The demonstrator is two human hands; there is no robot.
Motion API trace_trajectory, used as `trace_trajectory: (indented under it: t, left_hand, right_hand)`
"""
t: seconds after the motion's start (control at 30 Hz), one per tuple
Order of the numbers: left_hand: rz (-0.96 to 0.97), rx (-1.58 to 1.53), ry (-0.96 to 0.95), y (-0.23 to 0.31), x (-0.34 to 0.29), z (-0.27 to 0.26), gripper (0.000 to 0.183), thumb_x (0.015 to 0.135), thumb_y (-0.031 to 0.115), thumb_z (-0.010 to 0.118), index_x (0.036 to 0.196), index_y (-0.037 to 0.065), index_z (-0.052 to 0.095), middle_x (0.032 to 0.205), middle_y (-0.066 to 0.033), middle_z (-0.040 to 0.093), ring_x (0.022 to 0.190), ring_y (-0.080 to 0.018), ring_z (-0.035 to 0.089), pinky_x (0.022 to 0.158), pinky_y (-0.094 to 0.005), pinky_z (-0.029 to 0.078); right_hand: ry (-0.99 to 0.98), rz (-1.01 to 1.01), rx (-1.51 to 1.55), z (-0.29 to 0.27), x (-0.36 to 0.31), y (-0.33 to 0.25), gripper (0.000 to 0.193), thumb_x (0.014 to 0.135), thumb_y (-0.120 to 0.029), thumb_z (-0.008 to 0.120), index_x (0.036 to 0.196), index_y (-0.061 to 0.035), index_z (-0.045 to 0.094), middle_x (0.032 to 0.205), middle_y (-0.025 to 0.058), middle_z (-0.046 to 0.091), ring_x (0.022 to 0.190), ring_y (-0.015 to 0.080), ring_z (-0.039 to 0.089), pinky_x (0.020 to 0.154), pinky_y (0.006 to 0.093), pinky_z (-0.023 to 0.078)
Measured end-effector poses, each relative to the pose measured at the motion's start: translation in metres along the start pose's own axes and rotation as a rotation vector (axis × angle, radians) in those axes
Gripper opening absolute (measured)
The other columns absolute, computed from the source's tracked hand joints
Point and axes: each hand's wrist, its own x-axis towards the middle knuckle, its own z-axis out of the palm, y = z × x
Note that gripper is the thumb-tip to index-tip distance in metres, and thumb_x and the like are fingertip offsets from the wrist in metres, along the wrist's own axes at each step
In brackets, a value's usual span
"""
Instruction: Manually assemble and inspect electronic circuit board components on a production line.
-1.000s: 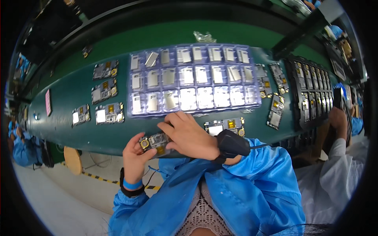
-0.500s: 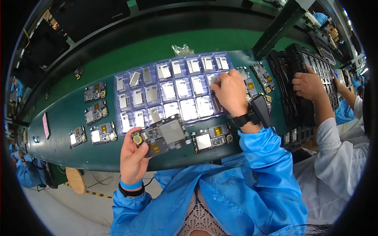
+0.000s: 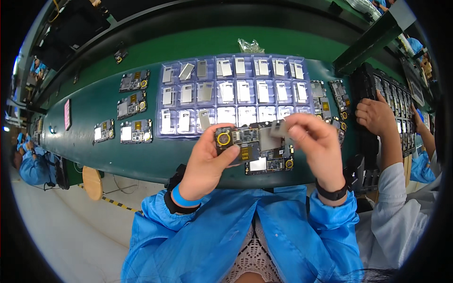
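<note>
My left hand (image 3: 204,162) pinches the left end of a circuit board (image 3: 249,136) with a round yellow-ringed part, its thumb on top. Between the thumb and fingers of my right hand (image 3: 322,147) is a small grey metal shield cover (image 3: 277,129), held at the board's right end over its silver area. Whether cover and board touch I cannot tell. Behind both hands lies a clear plastic compartment tray (image 3: 159,115) with silver shield covers in its pockets. Another circuit board (image 3: 258,165) lies on the table, partly hidden beneath the held one.
Several circuit boards (image 3: 131,104) lie left of the tray, and more boards (image 3: 321,101) to its right. A pink strip (image 3: 67,114) is at far left, a crumpled clear bag (image 3: 250,45) behind. At right, a co-worker's hand (image 3: 376,115) rests on a black rack (image 3: 365,89).
My right hand has come from the tray to the held board with a shield cover. My left hand has turned the board more level and moved it right.
</note>
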Motion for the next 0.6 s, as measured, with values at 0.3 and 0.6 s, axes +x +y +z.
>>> trace_trajectory:
  t: [0.3,0.6]
  left_hand:
    - [0.027,0.076,-0.082,-0.012,-0.001,0.023,0.033,0.083,-0.004,0.051,0.115,-0.002,0.043,0.105,-0.0075,0.056,0.096,-0.0128,0.054,0.085,-0.0276,0.046]
    - [0.041,0.090,-0.123,-0.015,-0.001,0.028,0.034,0.083,-0.005,0.051,0.116,-0.003,0.042,0.104,-0.0065,0.055,0.095,-0.0105,0.053,0.084,-0.0252,0.044]
  right_hand:
    - [-0.012,0.117,0.118,0.012,-0.013,0.017,0.009,0.076,-0.001,0.064,0.085,0.0008,0.060,0.071,-0.0009,0.059,0.062,0.0025,0.050,0.055,0.0164,0.042]
    - [0.033,0.098,0.013,0.012,-0.016,0.019,0.007,0.075,0.000,0.064,0.081,0.0013,0.061,0.064,-0.0013,0.057,0.057,0.0015,0.047,0.050,0.0164,0.038]
